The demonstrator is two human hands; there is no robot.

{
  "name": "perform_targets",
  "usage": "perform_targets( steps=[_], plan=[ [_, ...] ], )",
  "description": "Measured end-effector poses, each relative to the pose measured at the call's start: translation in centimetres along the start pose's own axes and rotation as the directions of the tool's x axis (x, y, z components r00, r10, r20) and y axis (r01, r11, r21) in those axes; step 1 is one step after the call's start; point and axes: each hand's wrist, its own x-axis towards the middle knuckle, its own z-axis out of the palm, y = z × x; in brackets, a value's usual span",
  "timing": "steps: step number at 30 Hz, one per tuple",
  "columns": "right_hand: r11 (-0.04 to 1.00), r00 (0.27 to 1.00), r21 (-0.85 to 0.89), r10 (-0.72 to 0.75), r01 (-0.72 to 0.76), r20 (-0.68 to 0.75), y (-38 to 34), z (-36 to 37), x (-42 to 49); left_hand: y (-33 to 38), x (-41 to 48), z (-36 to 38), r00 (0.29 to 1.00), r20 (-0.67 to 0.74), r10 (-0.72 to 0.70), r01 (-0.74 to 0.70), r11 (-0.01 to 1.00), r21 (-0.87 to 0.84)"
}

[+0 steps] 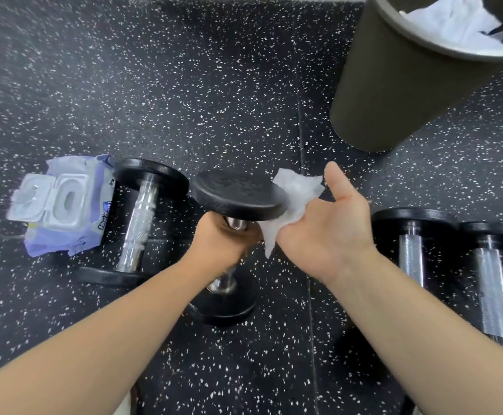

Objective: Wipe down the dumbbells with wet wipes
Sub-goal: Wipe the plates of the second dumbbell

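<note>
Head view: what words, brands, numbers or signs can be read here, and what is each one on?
Wipes pack: white brand lettering on the purple wrapper, sideways, too blurred to read.
Held dumbbell: faint raised marks on its top plate, blurred, unreadable.
Dumbbells on the floor and bin: no text visible.
Nothing here can be quoted.

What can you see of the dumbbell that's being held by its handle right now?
The dumbbell has two round black end plates, matte and rubbery-looking, joined by a shiny chrome handle. It stands roughly upright, slightly tilted, with its lower plate down at the speckled floor. The left hand grips the handle just under the upper plate. The right hand holds a white wet wipe against that plate's right edge.
</note>
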Motion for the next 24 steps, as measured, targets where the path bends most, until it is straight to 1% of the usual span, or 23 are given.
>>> perform_targets(
  steps=[2,3,6,9,11,13,17,19,20,22,23,24],
  plan=[
    [0.999,0.999,-0.032,0.006,-0.008,-0.041,-0.2,0.2,1.5,0.1,0.0,0.0,0.998,0.025,0.056,-0.055,0.998,-0.010],
    [0.999,0.999,-0.041,0.003,-0.005,-0.050,-0.2,0.2,1.9,0.1,-0.2,0.1,0.998,0.012,0.056,-0.056,0.998,-0.006],
    [1.000,0.999,-0.019,-0.008,0.007,-0.038,-0.2,-0.1,2.2,-0.1,-1.7,1.0,0.994,-0.104,0.011,-0.004,0.998,0.070],
    [1.000,0.999,0.010,-0.027,0.028,-0.044,-0.3,-0.3,2.0,-0.6,-3.3,2.2,0.984,-0.176,0.031,-0.004,0.989,0.148],
    [0.999,0.997,0.014,-0.048,0.049,-0.055,0.0,0.0,1.6,-0.4,-3.0,2.6,0.975,-0.218,0.032,-0.006,0.993,0.118],
    [0.998,0.997,0.007,-0.057,0.057,-0.051,0.2,0.2,1.0,-0.2,-2.3,2.6,0.972,-0.235,-0.004,0.026,0.996,0.087],
    [0.998,0.999,0.026,-0.051,0.051,0.014,-0.3,-0.2,0.3,0.3,-1.5,2.4,0.969,-0.246,0.022,0.009,0.992,0.128],
    [0.999,0.999,0.015,-0.029,0.029,0.018,-0.9,-0.5,0.7,0.7,-1.1,2.6,0.979,-0.206,0.009,0.007,0.997,0.075],
    [1.000,1.000,0.011,-0.009,0.009,0.021,-1.2,-0.7,1.0,0.9,-0.9,2.8,0.987,-0.160,-0.010,0.012,1.000,0.010],
    [0.999,0.999,0.013,0.036,-0.036,0.027,-1.5,-1.0,1.7,1.6,-0.8,3.0,0.999,-0.017,-0.052,0.049,0.988,-0.146],
    [0.999,0.999,0.014,0.050,-0.050,0.017,-1.7,-1.1,1.8,1.5,-0.6,3.2,0.998,0.036,-0.042,0.048,0.980,-0.191],
    [0.998,0.998,0.023,0.057,-0.057,0.007,-1.8,-1.2,1.8,1.2,-0.4,3.4,0.998,0.052,-0.018,0.026,0.986,-0.164]
  ],
)
